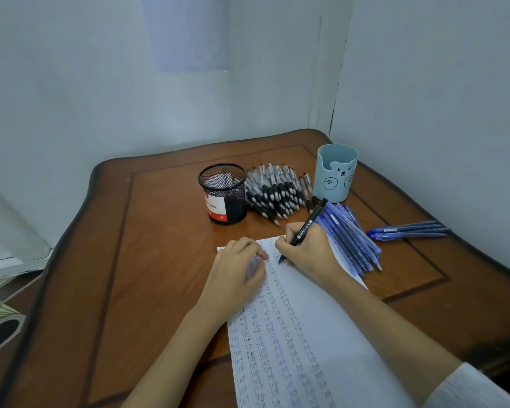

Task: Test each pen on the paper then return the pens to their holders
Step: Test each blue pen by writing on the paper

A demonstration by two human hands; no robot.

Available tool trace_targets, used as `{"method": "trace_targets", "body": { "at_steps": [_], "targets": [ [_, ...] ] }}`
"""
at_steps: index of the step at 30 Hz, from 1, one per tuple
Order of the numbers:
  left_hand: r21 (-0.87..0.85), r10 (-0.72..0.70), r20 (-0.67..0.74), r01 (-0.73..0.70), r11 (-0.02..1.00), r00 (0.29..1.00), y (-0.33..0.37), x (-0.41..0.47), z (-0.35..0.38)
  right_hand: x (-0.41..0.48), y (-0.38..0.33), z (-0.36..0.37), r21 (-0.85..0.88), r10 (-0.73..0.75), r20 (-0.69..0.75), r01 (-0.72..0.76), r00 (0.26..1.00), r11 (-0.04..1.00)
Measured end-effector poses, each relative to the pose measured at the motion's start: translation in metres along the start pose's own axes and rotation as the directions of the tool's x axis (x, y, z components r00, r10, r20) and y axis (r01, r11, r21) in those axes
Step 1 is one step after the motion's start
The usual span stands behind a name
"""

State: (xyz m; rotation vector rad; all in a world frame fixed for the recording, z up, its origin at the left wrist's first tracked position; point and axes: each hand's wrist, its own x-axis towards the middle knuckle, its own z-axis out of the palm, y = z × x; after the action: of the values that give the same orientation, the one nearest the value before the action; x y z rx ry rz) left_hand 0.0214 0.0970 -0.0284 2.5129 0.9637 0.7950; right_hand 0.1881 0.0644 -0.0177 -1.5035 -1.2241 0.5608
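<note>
- Nearest, a sheet of lined paper runs from the near edge of the worktop towards its middle. Columns of the handwritten word "test" fill its left half.
- A pale sleeve covers the right arm at the near right corner.
- The left hand lies palm down on the paper's far left corner. Its fingers are loosely bent, pressing the sheet and holding nothing.
- The right hand rests on the far end of the paper and pinches a dark green pen in a writing grip. The tip touches the paper just right of the left hand's fingertips, and the barrel slants up and away to the right.
- Just beside the right hand, on its right, a heap of blue pens lies side by side, partly over the paper's right edge.
- Further right, near the worktop's right edge, a few more blue pens lie together, apart from the heap.
- Beyond the hands, a black mesh holder stands upright with a red and white label showing through its mesh.
- Touching its right side lies a pile of black-grip pens, tips pointing towards the near edge.
- Right of that pile, towards the far right corner, a pale blue bear-face holder stands upright.
</note>
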Motion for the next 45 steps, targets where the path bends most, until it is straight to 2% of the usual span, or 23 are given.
{"method": "trace_targets", "body": {
  "at_steps": [22, 28, 38, 43, 45],
  "targets": [
    [0.04, 0.005, 0.008, -0.005, 0.999, 1.0, -0.0006, -0.0008, 0.0025, 0.0041, 0.0029, 0.0013, -0.024, -0.054, -0.014, 0.054, 0.998, 0.998],
    [0.044, 0.011, 0.004, -0.011, 0.999, 1.0, -0.0009, -0.0009, 0.0027, 0.004, 0.0029, 0.0003, 0.023, -0.018, 0.006, 0.018, 1.0, 1.0],
    [0.031, 0.002, 0.0, -0.002, 1.0, 1.0, -0.0005, -0.0016, 0.0021, 0.0027, 0.0019, 0.0021, -0.028, -0.047, -0.009, 0.047, 0.999, 0.998],
    [0.007, -0.016, 0.001, 0.016, 1.0, 1.0, 0.003, -0.0033, -0.0004, 0.0052, -0.0002, -0.0059, 0.273, 0.17, -0.005, -0.162, 0.985, 0.948],
    [-0.001, -0.024, -0.031, 0.024, 1.0, 0.999, 0.0056, -0.004, -0.002, 0.0071, -0.0027, -0.0065, 0.296, 0.198, 0.017, -0.194, 0.98, 0.935]
  ]
}}
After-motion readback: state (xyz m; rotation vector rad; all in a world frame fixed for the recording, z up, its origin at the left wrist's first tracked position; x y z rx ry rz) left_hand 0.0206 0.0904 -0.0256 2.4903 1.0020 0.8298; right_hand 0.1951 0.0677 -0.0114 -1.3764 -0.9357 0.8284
